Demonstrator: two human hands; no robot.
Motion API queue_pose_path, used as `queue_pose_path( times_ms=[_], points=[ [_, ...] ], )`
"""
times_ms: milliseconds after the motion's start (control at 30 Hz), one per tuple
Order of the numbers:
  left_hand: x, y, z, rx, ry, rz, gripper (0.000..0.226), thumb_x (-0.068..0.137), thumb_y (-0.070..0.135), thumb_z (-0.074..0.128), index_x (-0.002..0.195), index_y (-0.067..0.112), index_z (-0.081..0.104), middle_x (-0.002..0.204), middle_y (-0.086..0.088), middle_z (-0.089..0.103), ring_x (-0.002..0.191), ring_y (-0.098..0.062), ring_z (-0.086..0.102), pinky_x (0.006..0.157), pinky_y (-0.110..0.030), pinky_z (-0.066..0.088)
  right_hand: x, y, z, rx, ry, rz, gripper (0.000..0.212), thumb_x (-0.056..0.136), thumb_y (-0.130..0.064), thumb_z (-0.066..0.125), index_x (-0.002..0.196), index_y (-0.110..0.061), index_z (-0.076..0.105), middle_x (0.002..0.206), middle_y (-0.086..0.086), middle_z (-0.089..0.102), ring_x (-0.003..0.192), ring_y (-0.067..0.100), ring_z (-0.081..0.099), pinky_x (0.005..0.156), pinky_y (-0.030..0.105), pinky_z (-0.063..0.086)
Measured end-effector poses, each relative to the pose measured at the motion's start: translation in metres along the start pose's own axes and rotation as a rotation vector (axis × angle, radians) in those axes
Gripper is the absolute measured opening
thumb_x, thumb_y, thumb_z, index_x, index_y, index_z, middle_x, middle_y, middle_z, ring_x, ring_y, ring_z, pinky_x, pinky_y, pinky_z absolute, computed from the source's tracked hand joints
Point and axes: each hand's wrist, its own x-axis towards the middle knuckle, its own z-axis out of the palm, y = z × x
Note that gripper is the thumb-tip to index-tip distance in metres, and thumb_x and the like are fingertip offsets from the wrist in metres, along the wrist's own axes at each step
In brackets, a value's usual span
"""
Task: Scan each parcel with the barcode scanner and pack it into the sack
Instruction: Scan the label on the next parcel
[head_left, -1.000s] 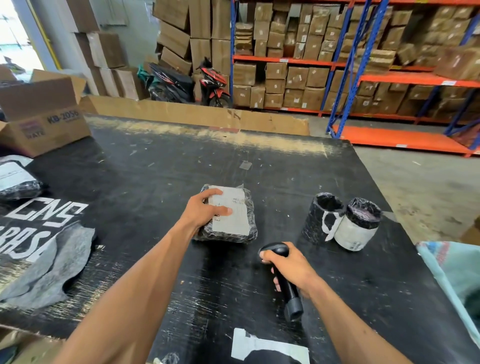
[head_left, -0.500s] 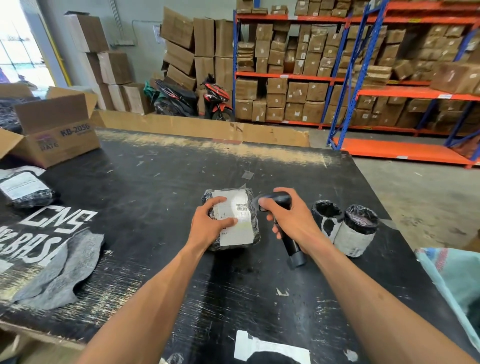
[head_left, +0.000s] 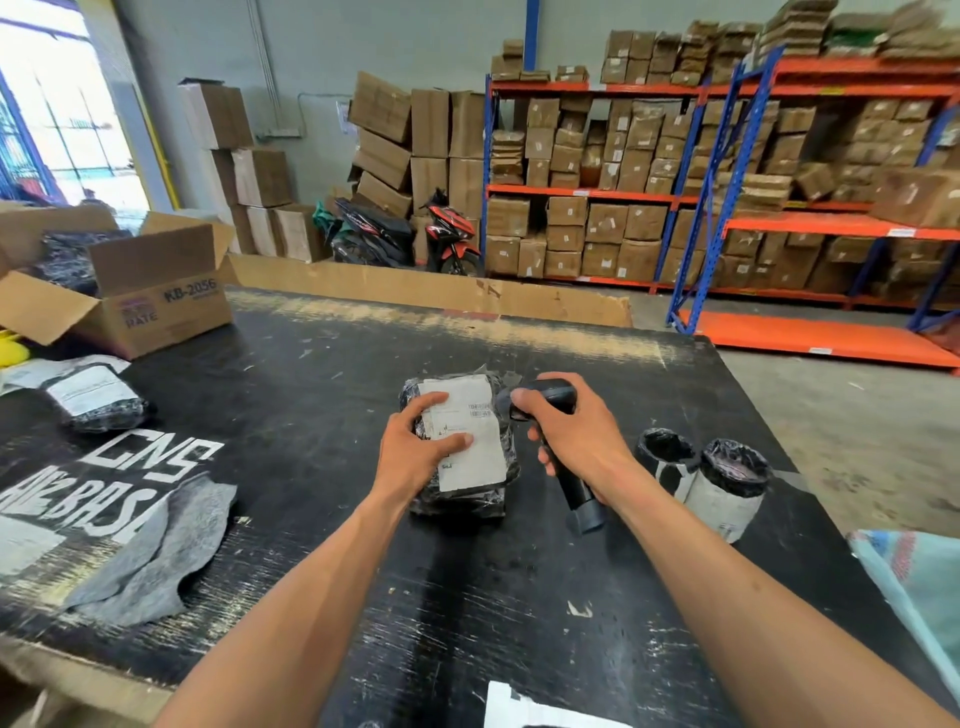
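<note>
A black-wrapped parcel (head_left: 475, 457) with a white label lies in the middle of the black table (head_left: 311, 395). My left hand (head_left: 415, 449) grips its left side, thumb and fingers on the label. My right hand (head_left: 576, 428) holds a black barcode scanner (head_left: 558, 400), whose head points left at the barcode on the label, almost touching the parcel. Its handle sticks out below my palm. A pale blue-green woven sack (head_left: 919, 587) shows at the right edge, below table level. Another black parcel (head_left: 96, 400) lies at the far left.
Two black-lined cylindrical parcels (head_left: 722, 483) stand to the right of the scanner. An open cardboard box (head_left: 150, 291) holding black parcels sits at the back left. A grey cloth (head_left: 156, 551) lies at the front left. Shelving with cartons stands behind.
My right hand lifted the scanner from the table's front and brought it up beside the parcel's label. My left hand took hold of the parcel. The view tilted up.
</note>
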Motion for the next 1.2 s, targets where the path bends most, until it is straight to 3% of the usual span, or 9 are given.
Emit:
queue_pose_path(
  times_ms=[367, 633, 767, 933, 1200],
  points=[
    [-0.013, 0.006, -0.003, -0.084, -0.017, 0.03, 0.058, 0.066, 0.007, 0.094, 0.115, 0.026, 0.07, 0.118, -0.002, 0.069, 0.091, 0.001, 0.07, 0.072, -0.02, 0.059, -0.005, 0.003, 0.009, 0.014, 0.015, -0.031, 0.048, 0.091, -0.045, 0.078, 0.132, -0.036, 0.055, 0.086, 0.013, 0.076, 0.054, 0.019, 0.059, 0.051, 0.033, 0.053],
    [-0.014, 0.0, 0.006, -0.042, -0.026, 0.033, 0.063, 0.051, 0.038, 0.096, 0.108, 0.047, 0.07, 0.127, 0.0, 0.064, 0.113, -0.018, 0.066, 0.094, -0.042, 0.058, -0.008, 0.013, 0.006, -0.005, 0.043, -0.002, 0.05, 0.091, -0.044, 0.078, 0.134, -0.034, 0.055, 0.083, 0.008, 0.074, 0.052, 0.017, 0.059, 0.048, 0.032, 0.054],
    [-0.015, 0.002, 0.012, -0.062, -0.047, 0.007, 0.063, 0.052, 0.032, 0.098, 0.108, 0.045, 0.072, 0.128, -0.005, 0.063, 0.111, -0.019, 0.068, 0.088, -0.042, 0.061, -0.01, 0.017, 0.001, -0.034, 0.065, 0.019, 0.05, 0.092, -0.045, 0.076, 0.135, -0.034, 0.053, 0.087, 0.009, 0.074, 0.052, 0.016, 0.059, 0.047, 0.029, 0.053],
    [-0.017, 0.006, 0.02, -0.088, -0.067, 0.007, 0.058, 0.064, 0.009, 0.095, 0.112, 0.032, 0.072, 0.122, -0.002, 0.068, 0.103, -0.012, 0.07, 0.084, -0.036, 0.063, -0.009, 0.02, -0.005, -0.027, 0.089, 0.022, 0.05, 0.091, -0.046, 0.076, 0.134, -0.034, 0.054, 0.091, 0.01, 0.074, 0.052, 0.015, 0.06, 0.046, 0.028, 0.052],
    [-0.016, 0.003, 0.025, -0.079, -0.043, 0.007, 0.058, 0.062, 0.016, 0.097, 0.108, 0.041, 0.072, 0.126, -0.004, 0.064, 0.107, -0.016, 0.068, 0.084, -0.035, 0.062, -0.011, 0.03, -0.01, -0.001, 0.089, 0.052, 0.053, 0.089, -0.048, 0.078, 0.134, -0.037, 0.051, 0.092, 0.011, 0.076, 0.055, 0.016, 0.06, 0.049, 0.03, 0.054]
  ],
)
